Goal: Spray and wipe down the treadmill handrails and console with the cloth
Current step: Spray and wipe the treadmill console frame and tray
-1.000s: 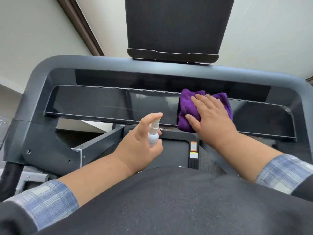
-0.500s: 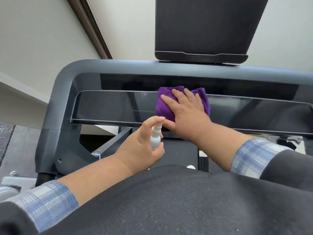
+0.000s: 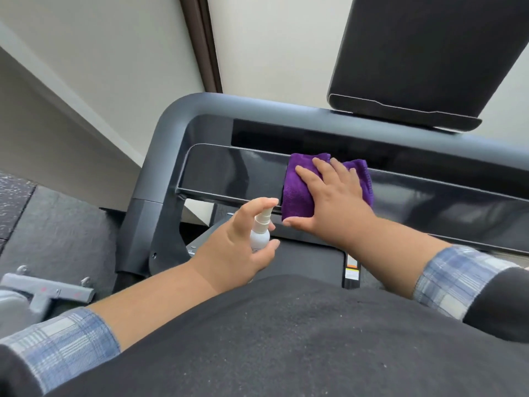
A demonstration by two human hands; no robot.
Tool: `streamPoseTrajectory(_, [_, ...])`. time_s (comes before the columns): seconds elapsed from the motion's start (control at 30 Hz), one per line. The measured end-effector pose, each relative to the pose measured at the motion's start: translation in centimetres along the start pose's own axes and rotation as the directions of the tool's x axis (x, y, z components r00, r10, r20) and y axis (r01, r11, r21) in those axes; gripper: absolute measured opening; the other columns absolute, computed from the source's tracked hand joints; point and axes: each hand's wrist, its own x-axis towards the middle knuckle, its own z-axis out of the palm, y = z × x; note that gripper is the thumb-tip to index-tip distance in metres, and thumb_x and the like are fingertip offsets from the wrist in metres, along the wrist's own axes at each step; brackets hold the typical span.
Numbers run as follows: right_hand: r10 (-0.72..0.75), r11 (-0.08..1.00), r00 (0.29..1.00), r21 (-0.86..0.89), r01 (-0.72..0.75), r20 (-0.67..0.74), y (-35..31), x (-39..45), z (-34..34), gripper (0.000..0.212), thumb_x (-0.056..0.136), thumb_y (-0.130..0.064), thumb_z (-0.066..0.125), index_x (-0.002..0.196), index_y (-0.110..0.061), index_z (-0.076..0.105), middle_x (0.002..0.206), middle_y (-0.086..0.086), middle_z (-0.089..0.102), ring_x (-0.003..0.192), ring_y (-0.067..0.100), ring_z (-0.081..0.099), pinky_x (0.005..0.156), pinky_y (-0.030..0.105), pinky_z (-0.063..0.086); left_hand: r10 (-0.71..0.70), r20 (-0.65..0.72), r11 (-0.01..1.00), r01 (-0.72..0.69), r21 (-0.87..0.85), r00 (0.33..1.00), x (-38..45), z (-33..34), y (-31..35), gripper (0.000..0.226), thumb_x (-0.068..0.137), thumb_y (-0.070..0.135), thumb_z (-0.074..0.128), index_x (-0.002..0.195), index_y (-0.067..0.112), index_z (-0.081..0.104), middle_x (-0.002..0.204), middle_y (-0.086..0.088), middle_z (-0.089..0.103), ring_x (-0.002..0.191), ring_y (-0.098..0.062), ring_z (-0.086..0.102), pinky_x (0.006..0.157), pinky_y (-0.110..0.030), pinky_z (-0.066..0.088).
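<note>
Head view: right hand (image 3: pixel 335 207) lies flat, fingers spread, pressing the purple cloth (image 3: pixel 297 193) onto the glossy console (image 3: pixel 229 176) near its left end, for full wiping contact. Left hand (image 3: pixel 237 250) grips the spray bottle (image 3: pixel 260 232) just below the console's front edge, forefinger on the nozzle, seemingly ready to spray.

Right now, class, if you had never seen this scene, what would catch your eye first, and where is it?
The purple cloth stands out most, pressed flat under the right hand against the glossy black console panel at centre. Just below it, the left hand grips a small white spray bottle, forefinger on its nozzle. A dark screen looms at upper right.
</note>
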Motion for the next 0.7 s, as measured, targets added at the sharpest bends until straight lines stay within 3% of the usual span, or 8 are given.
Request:
streamPoseTrajectory(0.07, [-0.056, 0.998, 0.998, 0.001, 0.056, 0.015, -3.4, 2.0, 0.0, 0.112, 0.062, -0.091, 0.035, 0.156, -0.038, 0.009, 0.166, 0.003, 0.007, 0.152, 0.031, -0.003, 0.121, 0.058, -0.002, 0.007, -0.012, 1.000, -0.007, -0.009, 1.000, -0.6, -0.7, -0.2, 0.070, 0.083, 0.021, 0.068, 0.133, 0.051, 0.029, 0.101, 0.017, 0.055, 0.079, -0.008, 0.061, 0.074, -0.017, 0.049])
streamPoseTrajectory(0.2, [-0.148, 0.989, 0.988, 0.006, 0.147, 0.054, -7.0, 4.6, -0.5, 0.100, 0.076, -0.073, 0.044, 0.158, -0.032, 0.003, 0.167, 0.003, 0.001, 0.152, 0.031, -0.007, 0.121, 0.059, -0.003, -0.007, -0.030, 1.000, 0.006, -0.030, 1.000, -1.2, -1.5, -0.8, 0.072, 0.084, 0.020, 0.068, 0.133, 0.057, 0.030, 0.104, 0.017, 0.054, 0.087, -0.015, 0.063, 0.085, -0.030, 0.054])
streamPoseTrajectory(0.3, [-0.151, 0.988, 0.988, 0.031, 0.150, 0.040, -6.3, 3.9, -0.6, 0.111, 0.063, -0.084, 0.025, 0.158, -0.032, 0.006, 0.167, 0.000, 0.004, 0.153, 0.027, -0.004, 0.122, 0.055, -0.001, -0.016, -0.039, 1.000, 0.015, -0.024, 0.999, -1.2, -1.6, -0.9, 0.072, 0.086, 0.018, 0.068, 0.134, 0.055, 0.029, 0.103, 0.019, 0.053, 0.088, -0.010, 0.062, 0.084, -0.024, 0.052])
streamPoseTrajectory(0.4, [-0.127, 0.992, 0.991, 0.023, 0.126, 0.040, -4.4, 2.1, -0.3, 0.115, 0.066, -0.090, 0.044, 0.158, -0.034, 0.005, 0.167, -0.002, 0.003, 0.153, 0.025, -0.004, 0.123, 0.052, -0.001, -0.001, -0.040, 1.000, 0.000, -0.013, 0.999, -1.2, -1.7, -1.2, 0.075, 0.086, 0.011, 0.070, 0.134, 0.049, 0.028, 0.103, 0.018, 0.053, 0.085, 0.003, 0.058, 0.078, -0.009, 0.043])
streamPoseTrajectory(0.47, [-0.097, 0.995, 0.994, 0.018, 0.096, 0.048, -3.4, 1.1, -0.3, 0.117, 0.067, -0.088, 0.054, 0.158, -0.035, 0.003, 0.167, -0.003, 0.002, 0.153, 0.025, -0.005, 0.124, 0.051, -0.001, 0.004, -0.038, 1.000, -0.004, -0.012, 0.999, -1.2, -1.8, -1.3, 0.075, 0.085, 0.009, 0.071, 0.134, 0.046, 0.029, 0.104, 0.019, 0.052, 0.081, 0.005, 0.057, 0.073, -0.006, 0.041])
streamPoseTrajectory(0.57, [-0.064, 0.998, 0.997, -0.018, 0.065, 0.051, -4.1, 1.3, -0.2, 0.118, 0.067, -0.087, 0.054, 0.158, -0.032, 0.002, 0.167, 0.000, 0.001, 0.153, 0.028, -0.006, 0.123, 0.053, -0.001, 0.004, -0.060, 1.000, -0.005, -0.012, 0.998, -1.8, -2.4, -1.7, 0.071, 0.083, 0.010, 0.070, 0.134, 0.039, 0.031, 0.106, 0.022, 0.051, 0.083, 0.009, 0.057, 0.073, -0.003, 0.040])
streamPoseTrajectory(0.7, [-0.108, 0.990, 0.993, -0.087, 0.112, 0.054, -7.6, 3.4, 0.1, 0.111, 0.077, -0.086, 0.045, 0.159, -0.026, 0.001, 0.167, 0.004, -0.001, 0.152, 0.033, -0.008, 0.121, 0.059, 0.000, -0.067, -0.136, 0.998, 0.069, 0.006, 0.988, -3.3, -3.5, -2.1, 0.073, 0.084, 0.012, 0.070, 0.133, 0.046, 0.029, 0.100, 0.021, 0.054, 0.079, 0.005, 0.058, 0.073, -0.003, 0.039])
